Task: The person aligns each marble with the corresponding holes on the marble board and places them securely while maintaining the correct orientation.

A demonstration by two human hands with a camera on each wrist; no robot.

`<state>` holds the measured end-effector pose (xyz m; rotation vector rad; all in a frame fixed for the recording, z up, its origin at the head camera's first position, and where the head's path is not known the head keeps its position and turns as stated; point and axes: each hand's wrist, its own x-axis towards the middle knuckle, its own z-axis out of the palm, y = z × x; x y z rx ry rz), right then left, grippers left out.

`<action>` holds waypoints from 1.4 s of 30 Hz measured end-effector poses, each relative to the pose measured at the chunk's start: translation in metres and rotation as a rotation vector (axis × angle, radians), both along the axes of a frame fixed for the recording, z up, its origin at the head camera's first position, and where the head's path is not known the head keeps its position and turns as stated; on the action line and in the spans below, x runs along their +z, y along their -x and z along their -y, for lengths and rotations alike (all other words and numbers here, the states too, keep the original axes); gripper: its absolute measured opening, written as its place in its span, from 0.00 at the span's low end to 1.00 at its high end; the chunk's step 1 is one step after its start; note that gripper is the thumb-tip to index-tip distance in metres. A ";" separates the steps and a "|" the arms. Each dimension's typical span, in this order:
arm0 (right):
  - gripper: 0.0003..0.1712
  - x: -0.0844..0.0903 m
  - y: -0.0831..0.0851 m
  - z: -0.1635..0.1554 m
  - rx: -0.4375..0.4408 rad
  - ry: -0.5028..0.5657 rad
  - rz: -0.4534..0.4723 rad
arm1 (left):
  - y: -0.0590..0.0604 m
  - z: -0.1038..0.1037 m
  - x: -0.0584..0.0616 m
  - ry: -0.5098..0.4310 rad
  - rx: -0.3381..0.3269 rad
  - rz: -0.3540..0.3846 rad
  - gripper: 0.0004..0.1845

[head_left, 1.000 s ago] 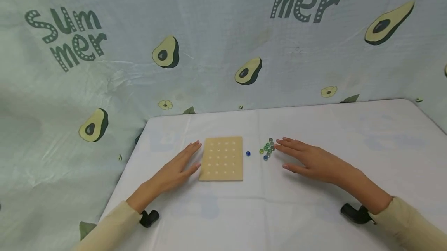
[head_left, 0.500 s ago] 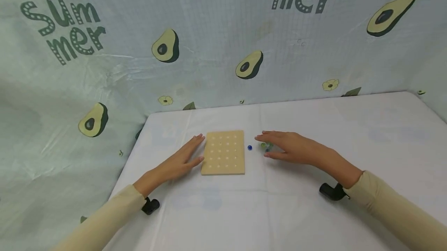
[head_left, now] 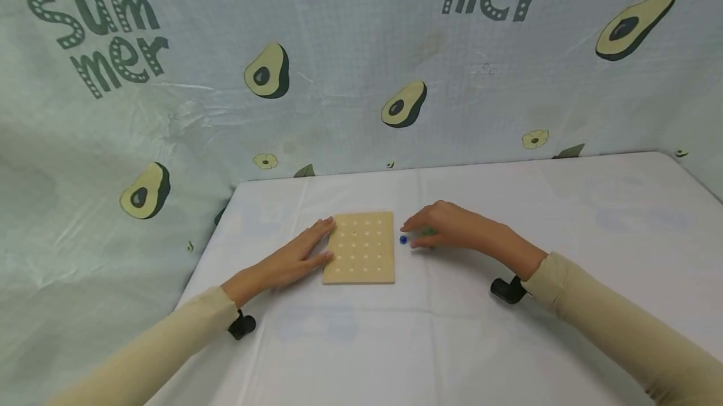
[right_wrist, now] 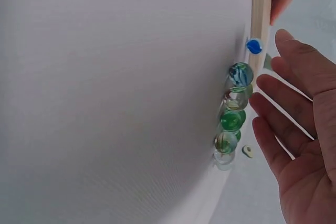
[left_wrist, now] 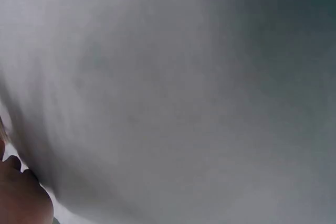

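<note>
I judge this barely begun: every dimple of the pale wooden peg board (head_left: pixel 359 247) is empty, my flat left hand (head_left: pixel 294 255) steadies it, my right hand (head_left: pixel 446 228), fingers loose and gripping nothing, reaches toward the small blue glass marble (head_left: pixel 403 240) on the desk (head_left: pixel 508 343).

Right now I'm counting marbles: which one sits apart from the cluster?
The small solid blue marble, alone beside the wooden board; the green ones bunch under the right hand.
</note>
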<state>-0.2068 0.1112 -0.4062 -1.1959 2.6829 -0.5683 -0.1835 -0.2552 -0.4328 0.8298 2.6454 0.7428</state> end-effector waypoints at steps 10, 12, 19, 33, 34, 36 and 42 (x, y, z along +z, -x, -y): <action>0.19 -0.008 0.014 0.004 -0.009 -0.012 0.041 | 0.007 0.005 -0.010 -0.010 -0.031 -0.012 0.42; 0.19 -0.009 0.015 0.006 -0.012 -0.012 0.045 | 0.007 0.005 -0.010 -0.012 -0.026 -0.007 0.43; 0.17 -0.010 0.015 0.013 -0.020 -0.021 0.025 | 0.007 0.006 -0.007 0.010 -0.012 0.018 0.43; 0.13 -0.003 0.009 0.016 0.016 -0.022 -0.105 | 0.011 0.010 0.000 0.034 -0.014 -0.013 0.44; 0.13 -0.002 0.010 0.016 0.016 -0.012 -0.103 | 0.012 0.011 0.001 0.040 -0.019 -0.029 0.44; 0.13 -0.001 0.011 0.016 0.009 0.010 -0.084 | 0.013 0.011 0.003 0.059 -0.030 -0.067 0.45; 0.12 -0.001 0.013 0.019 -0.003 0.048 -0.034 | 0.016 0.009 0.010 0.126 -0.051 -0.099 0.45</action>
